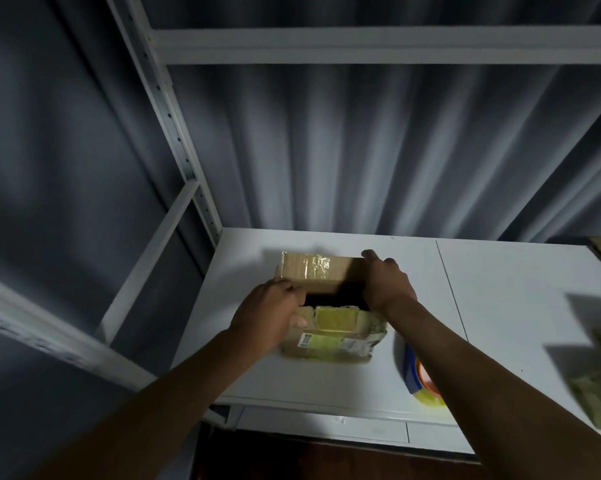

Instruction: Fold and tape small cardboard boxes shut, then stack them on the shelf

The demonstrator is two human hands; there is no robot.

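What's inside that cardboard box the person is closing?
Only a dark gap shows between the flaps of the cardboard box. The left hand and right hand hold its sides. Whatever is inside is hidden in shadow.

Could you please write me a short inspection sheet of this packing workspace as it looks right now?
Surface: white shelf board, seam line right of centre.
Job's things: small cardboard box, top still open, old tape on far flap; tape dispenser beside it, partly hidden by the right forearm.
Clutter: blurred cardboard pieces at the right edge.
Grippers: left hand grips the box's left side; right hand holds the right side of the far flap.
Cables: nothing seen.
Surroundings: white metal shelf frame, grey curtain behind.
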